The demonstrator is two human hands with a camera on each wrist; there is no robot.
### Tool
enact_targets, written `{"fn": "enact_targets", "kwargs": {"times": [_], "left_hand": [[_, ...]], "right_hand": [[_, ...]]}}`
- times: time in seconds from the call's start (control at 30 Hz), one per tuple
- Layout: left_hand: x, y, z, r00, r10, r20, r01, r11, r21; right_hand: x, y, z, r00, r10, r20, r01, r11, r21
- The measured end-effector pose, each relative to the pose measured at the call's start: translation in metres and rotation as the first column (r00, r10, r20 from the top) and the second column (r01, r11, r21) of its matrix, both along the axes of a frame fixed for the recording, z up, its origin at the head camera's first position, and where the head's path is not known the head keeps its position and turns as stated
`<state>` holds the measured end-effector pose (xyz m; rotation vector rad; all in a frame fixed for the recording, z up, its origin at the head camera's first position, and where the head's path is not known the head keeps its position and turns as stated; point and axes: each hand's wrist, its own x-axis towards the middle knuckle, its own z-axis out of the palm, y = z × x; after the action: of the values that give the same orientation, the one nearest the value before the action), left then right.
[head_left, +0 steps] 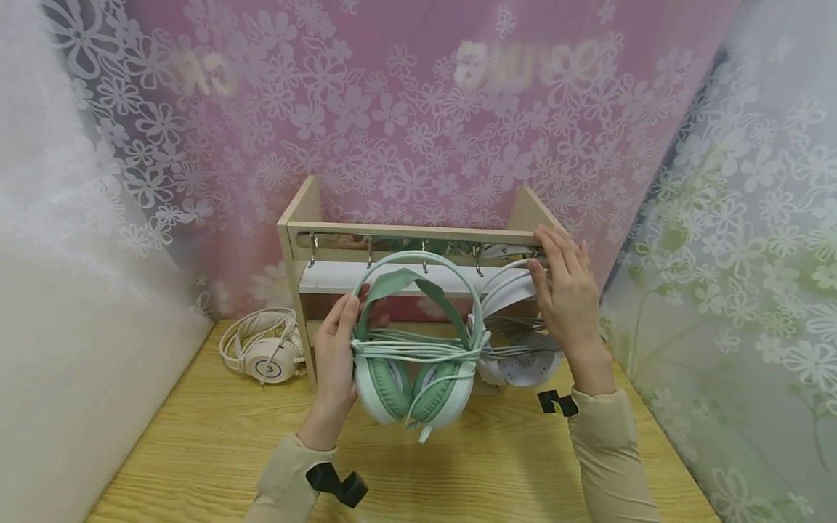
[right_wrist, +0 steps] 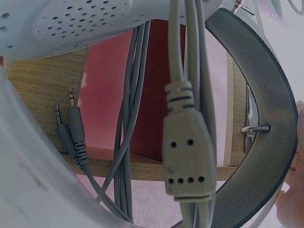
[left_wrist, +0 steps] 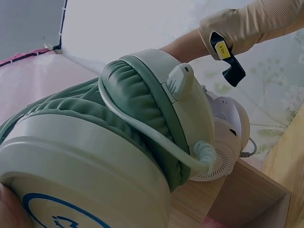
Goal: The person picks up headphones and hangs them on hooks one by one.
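A green and white headset (head_left: 418, 378) hangs from a hook at the middle of a wooden rack (head_left: 418, 232), its cable wrapped round the ear cups. My left hand (head_left: 336, 349) grips its left ear cup and band. The left wrist view shows the green cushions (left_wrist: 142, 109) close up. To the right hangs a white headset (head_left: 523, 363). My right hand (head_left: 565, 290) holds its headband just under the rack's top bar, thumb on the band and fingers reaching the bar. In the right wrist view the grey-lined headband (right_wrist: 266, 118) sits by a metal hook (right_wrist: 254, 128).
A beige headset (head_left: 264, 352) lies on the wooden table (head_left: 196, 450) left of the rack. Several metal hooks line the rack's bar. Grey cables with a splitter (right_wrist: 187, 152) and jack plugs (right_wrist: 71, 123) dangle from the white headset. Flowered curtains close in the back and both sides.
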<state>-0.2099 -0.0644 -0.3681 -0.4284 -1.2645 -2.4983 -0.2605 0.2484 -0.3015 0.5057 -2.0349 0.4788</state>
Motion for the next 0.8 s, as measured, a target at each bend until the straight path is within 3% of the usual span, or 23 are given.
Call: {"fn": "enact_targets", "kwargs": {"times": [0.8], "left_hand": [[-0.0054, 0.0071, 0.0088, 1.0, 0.004, 0.002, -0.004, 0.999, 0.039]], "right_hand": [[-0.0004, 0.0001, -0.0005, 1.0, 0.006, 0.001, -0.006, 1.0, -0.006]]}}
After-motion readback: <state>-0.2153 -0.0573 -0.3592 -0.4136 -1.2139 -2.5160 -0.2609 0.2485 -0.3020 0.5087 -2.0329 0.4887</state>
